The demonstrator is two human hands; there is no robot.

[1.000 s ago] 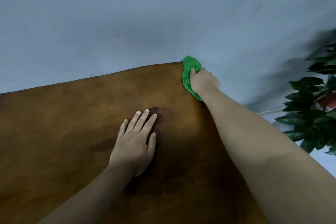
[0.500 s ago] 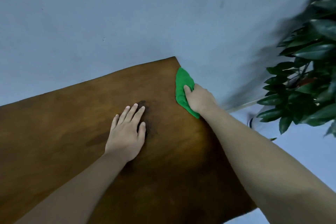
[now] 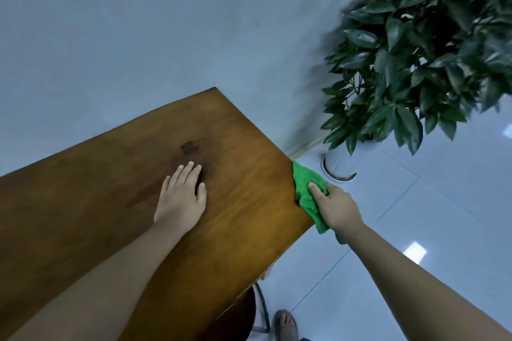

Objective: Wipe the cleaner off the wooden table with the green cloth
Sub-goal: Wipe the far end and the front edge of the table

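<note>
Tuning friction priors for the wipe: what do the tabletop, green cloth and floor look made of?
The wooden table: brown wood or veneer, smooth satin finish; grain streaks, a dark knot and soft sheen show.
The green cloth: soft fabric, probably microfibre; it bunches and folds in the right hand.
The floor: glossy pale tile, likely ceramic; thin joint lines and sharp light reflections.

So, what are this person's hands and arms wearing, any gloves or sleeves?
Both are bare: the left hand and right hand wear no gloves, and no rings, watch or bracelets show. The forearms are uncovered too; no sleeve comes into view.
</note>
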